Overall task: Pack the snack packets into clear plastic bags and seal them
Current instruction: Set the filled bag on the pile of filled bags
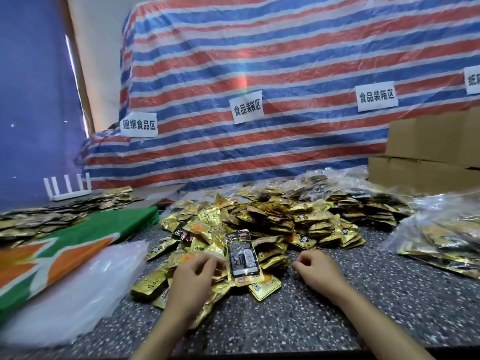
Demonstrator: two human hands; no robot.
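a dark speckled stone surface (285, 320) is carrying a wide heap of gold foil snack packets (259, 219), with clear plastic bags (85, 281) lying at its left. the left hand (193, 274) is curling over the near packets, and i cannot tell if it is gripping one. the right hand (318, 267) is resting beside them, loosely curled and holding nothing.

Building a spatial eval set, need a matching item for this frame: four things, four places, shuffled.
Things:
1. white router
2. cardboard boxes
3. long black packet
4. empty clear bags

Places:
A. on top of the gold packet pile, near centre
B. far left, at the back of the table
C. near left, towards the front of the table
D. far right, stacked at the back

Pairs: 1-B, 2-D, 3-A, 4-C
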